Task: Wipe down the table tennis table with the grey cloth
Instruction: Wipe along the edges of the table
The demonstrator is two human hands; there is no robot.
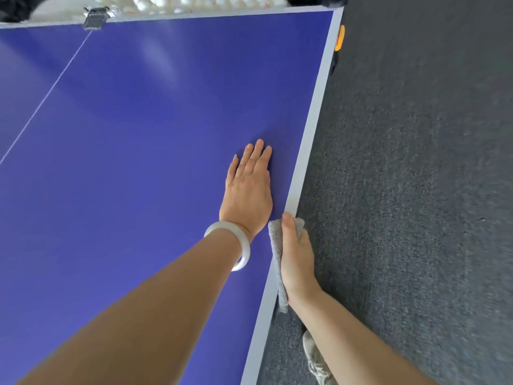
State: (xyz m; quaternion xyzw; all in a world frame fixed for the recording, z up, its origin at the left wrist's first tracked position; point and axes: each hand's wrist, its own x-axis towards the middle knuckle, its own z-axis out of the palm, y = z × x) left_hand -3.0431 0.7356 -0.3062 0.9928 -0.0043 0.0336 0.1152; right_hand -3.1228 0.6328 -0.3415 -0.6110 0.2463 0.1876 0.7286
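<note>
The blue table tennis table [133, 129] fills the left and middle of the view, with a pale border along its right edge. My left hand [248, 187] lies flat on the blue top near that edge, fingers straight, a white bangle on the wrist. Just to its right, my right hand [297, 257] grips the grey cloth [276, 254] against the table's side edge, thumb on top of the cloth and fingers hidden below the rim.
Dark grey carpet [416, 190] covers the floor to the right. A net clamp [95, 16] sits at the far edge, with several white balls [194, 2] beyond it. An orange fitting [340, 37] sticks out at the far right corner. A light shoe [315, 357] shows below my right arm.
</note>
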